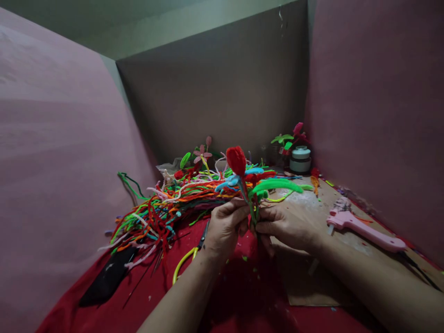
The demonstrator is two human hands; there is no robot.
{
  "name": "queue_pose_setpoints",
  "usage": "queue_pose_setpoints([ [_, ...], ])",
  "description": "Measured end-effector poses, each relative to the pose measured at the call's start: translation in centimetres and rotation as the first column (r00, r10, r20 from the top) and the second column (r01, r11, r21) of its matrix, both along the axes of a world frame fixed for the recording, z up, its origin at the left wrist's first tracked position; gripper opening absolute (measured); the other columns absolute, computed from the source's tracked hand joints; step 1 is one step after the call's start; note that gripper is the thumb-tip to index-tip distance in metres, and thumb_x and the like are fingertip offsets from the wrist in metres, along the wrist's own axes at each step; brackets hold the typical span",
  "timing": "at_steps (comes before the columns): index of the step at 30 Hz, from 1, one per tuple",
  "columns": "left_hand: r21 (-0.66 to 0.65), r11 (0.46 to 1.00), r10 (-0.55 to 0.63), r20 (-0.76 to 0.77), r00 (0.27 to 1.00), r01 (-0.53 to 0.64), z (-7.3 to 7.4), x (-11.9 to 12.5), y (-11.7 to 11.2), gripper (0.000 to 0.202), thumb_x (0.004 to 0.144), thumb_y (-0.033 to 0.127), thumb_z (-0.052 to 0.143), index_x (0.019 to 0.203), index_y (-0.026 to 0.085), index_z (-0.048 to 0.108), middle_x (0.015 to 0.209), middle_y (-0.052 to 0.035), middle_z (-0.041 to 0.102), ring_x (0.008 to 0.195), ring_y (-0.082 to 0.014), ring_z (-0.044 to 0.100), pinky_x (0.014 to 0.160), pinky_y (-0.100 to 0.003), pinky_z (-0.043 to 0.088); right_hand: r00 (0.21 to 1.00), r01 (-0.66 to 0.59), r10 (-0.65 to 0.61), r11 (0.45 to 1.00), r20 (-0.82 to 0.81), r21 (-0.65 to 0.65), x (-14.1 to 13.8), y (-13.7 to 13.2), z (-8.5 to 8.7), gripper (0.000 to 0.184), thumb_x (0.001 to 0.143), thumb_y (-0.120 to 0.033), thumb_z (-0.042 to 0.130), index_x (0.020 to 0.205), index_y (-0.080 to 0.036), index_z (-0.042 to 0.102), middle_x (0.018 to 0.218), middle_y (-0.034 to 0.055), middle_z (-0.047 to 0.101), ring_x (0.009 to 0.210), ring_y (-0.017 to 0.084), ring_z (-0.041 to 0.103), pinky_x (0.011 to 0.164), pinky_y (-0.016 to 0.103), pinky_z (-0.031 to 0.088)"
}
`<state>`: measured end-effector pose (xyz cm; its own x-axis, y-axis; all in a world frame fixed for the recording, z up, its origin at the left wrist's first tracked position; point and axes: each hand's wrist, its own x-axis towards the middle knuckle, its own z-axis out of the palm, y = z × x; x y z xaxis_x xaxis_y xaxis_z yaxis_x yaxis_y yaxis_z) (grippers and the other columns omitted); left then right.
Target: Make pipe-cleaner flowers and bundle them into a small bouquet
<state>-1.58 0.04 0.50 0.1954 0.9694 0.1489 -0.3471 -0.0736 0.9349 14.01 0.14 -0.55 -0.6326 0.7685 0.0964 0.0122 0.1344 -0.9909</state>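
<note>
My left hand (225, 226) and my right hand (282, 226) meet at the middle of the table, both pinched round the green stem of a pipe-cleaner flower (237, 160). The flower has a red fuzzy head, a light blue leaf (231, 181) and a bright green leaf (275, 186), and stands upright above my fingers. Just left of my left hand lie scissors (189, 255) with yellow-green handles on the red cloth (145, 296).
A big heap of loose coloured pipe cleaners (163, 206) covers the left and back. A pink glue gun (364, 229) lies on the cardboard sheet (312, 277) at right. A small round jar (300, 158) and finished flowers (291, 136) stand at the back. Pink partition walls close in both sides.
</note>
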Motion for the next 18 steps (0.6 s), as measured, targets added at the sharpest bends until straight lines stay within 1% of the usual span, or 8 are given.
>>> queue_pose_setpoints([
  [3,-0.028,1.0,0.0,0.037,0.999,0.001,-0.2,0.1,0.0,0.018,0.066,0.025,0.072,0.066,0.012,0.059,0.042,0.006,0.044,0.039,-0.0033,0.035,0.042,-0.019,0.025,0.999,0.041,-0.041,0.999,0.006,0.034,-0.3,0.0,-0.1,0.019,0.081,-0.026,0.051,0.091,-0.017,0.064,0.046,-0.0055,0.055,0.04,0.01,0.052,0.046,0.022,0.04],
  [7,-0.02,0.997,0.071,0.024,0.997,-0.071,-0.5,0.1,0.1,0.022,0.067,0.025,0.071,0.059,0.013,0.054,0.044,0.0049,0.046,0.04,-0.0035,0.037,0.043,-0.018,0.025,0.997,0.082,-0.08,0.993,-0.019,0.081,-0.6,0.2,-1.1,0.018,0.083,-0.029,0.051,0.091,-0.017,0.062,0.046,-0.0062,0.054,0.04,0.01,0.051,0.046,0.022,0.038],
  [9,-0.015,0.995,0.099,0.01,0.995,-0.099,-0.7,0.1,0.3,0.021,0.067,0.025,0.071,0.06,0.013,0.054,0.044,0.0052,0.046,0.04,-0.0037,0.037,0.043,-0.018,0.025,0.995,0.099,-0.095,0.99,-0.041,0.101,-0.8,0.3,-1.4,0.019,0.084,-0.03,0.051,0.092,-0.017,0.063,0.051,-0.0056,0.056,0.039,0.008,0.05,0.046,0.021,0.038],
  [12,0.009,0.995,0.104,0.021,0.994,-0.104,-0.9,0.1,0.5,0.021,0.067,0.026,0.071,0.062,0.013,0.054,0.042,0.0058,0.045,0.038,-0.0032,0.035,0.042,-0.018,0.024,0.99,0.118,-0.109,0.988,-0.086,0.103,-1.0,0.2,-1.4,0.02,0.085,-0.031,0.051,0.092,-0.017,0.064,0.058,-0.0046,0.058,0.039,0.006,0.049,0.045,0.02,0.039],
  [14,0.005,0.998,0.067,0.053,0.996,-0.067,-1.0,0.1,0.6,0.021,0.068,0.026,0.071,0.063,0.014,0.054,0.041,0.0064,0.043,0.038,-0.003,0.034,0.041,-0.017,0.024,0.989,0.112,-0.103,0.99,-0.106,0.086,-1.0,0.1,-1.3,0.021,0.085,-0.033,0.051,0.092,-0.017,0.064,0.055,-0.0045,0.058,0.038,0.006,0.049,0.044,0.02,0.039],
  [18,-0.056,0.994,-0.089,0.126,0.988,0.097,-0.9,-0.1,0.8,0.024,0.064,0.027,0.073,0.069,0.015,0.053,0.042,0.0079,0.041,0.037,-0.003,0.032,0.04,-0.016,0.022,0.988,0.093,-0.088,0.995,-0.125,0.036,-1.0,0.0,-1.1,0.026,0.082,-0.037,0.056,0.095,-0.017,0.065,0.053,-0.004,0.057,0.04,0.008,0.049,0.042,0.02,0.04],
])
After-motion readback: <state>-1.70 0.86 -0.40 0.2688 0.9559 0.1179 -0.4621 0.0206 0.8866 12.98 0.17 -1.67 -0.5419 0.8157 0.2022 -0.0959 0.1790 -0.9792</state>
